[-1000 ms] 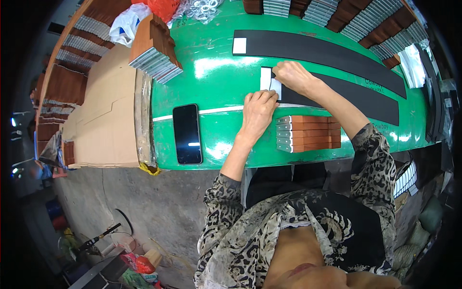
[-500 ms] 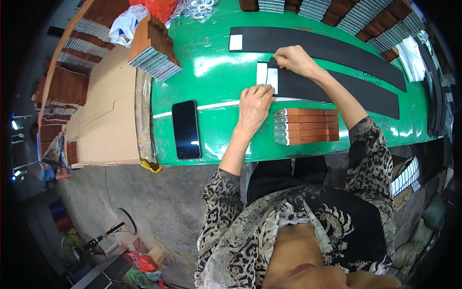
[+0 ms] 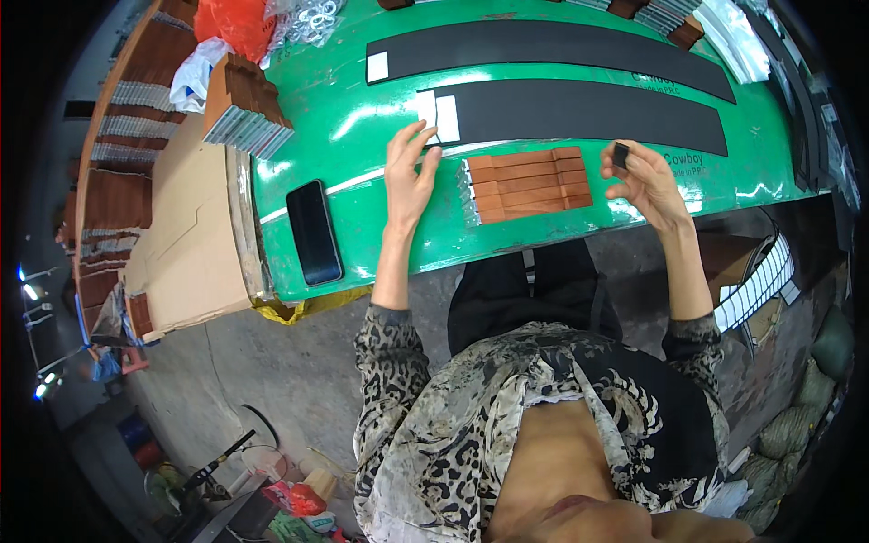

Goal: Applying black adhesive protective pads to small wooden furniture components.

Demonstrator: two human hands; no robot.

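My right hand [image 3: 647,181] pinches a small flat black piece [image 3: 620,156] between thumb and fingertips, held up just right of a stack of reddish-brown wooden pieces [image 3: 529,185]. What the piece is for its kind cannot be made out. My left hand [image 3: 410,176] has its fingers apart, their tips beside the white patch [image 3: 447,119] on the left end of the nearer long black strip [image 3: 579,113]. A narrower white piece [image 3: 426,106] sticks out past that end. Farther back lies a second black strip [image 3: 543,47] with a white patch on its left end.
A black phone [image 3: 315,233] lies on the green tabletop [image 3: 380,240], left of my left hand. Another wooden stack [image 3: 244,100] stands farther back, near a red bag [image 3: 237,25]. Cardboard [image 3: 186,222] covers the left side. More dark strips [image 3: 806,100] lie far right.
My right hand has left the strip's white end and come back to the right with the small black piece. My left hand has loosened from the strip, fingers spreading. The whole view has shifted.
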